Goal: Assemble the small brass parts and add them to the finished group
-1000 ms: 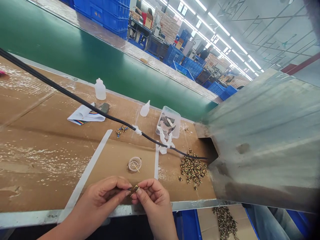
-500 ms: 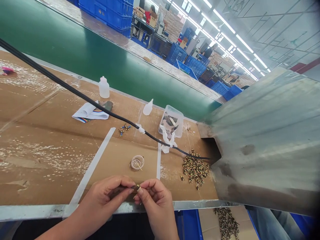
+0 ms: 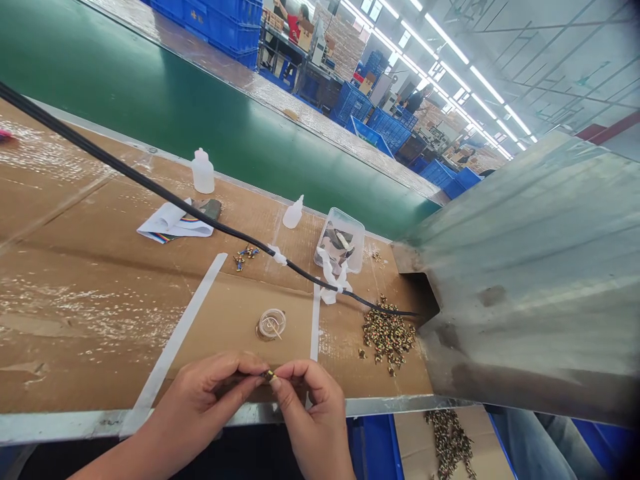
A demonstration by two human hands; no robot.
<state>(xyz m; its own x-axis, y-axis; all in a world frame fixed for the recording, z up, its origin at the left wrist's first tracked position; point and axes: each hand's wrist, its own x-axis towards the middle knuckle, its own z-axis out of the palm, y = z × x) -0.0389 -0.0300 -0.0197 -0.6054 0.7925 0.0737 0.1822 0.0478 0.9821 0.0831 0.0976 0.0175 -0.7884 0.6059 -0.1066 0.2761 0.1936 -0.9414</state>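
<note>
Metal piece (image 3: 271, 376) is showing gold and dark colors, and it is very small. The left hand (image 3: 213, 387) and the right hand (image 3: 313, 417) are staying close together and pinching it between their fingertips, just above the near edge of the desk (image 3: 75, 320). The fingers are hiding part of the piece, so its true shape is hard to make out. Brown cardboard is covering the desk, and a white tape strip (image 3: 175, 340) is running beside the left hand. Just past the hands, a clear round cup (image 3: 272, 324) is sitting with thin sticks in it. A big pile of small spotted parts (image 3: 389, 337) is lying to the right, near a metal chute (image 3: 525, 267). A few more parts (image 3: 245, 257) are lying farther off, near a black cable (image 3: 165, 193). Two white bottles (image 3: 203, 172) (image 3: 293, 213) and a clear plastic box (image 3: 340, 240) are standing beyond them. A paper with rainbow stripes (image 3: 175, 223) is lying under the cable, but its print is too small to read.
</note>
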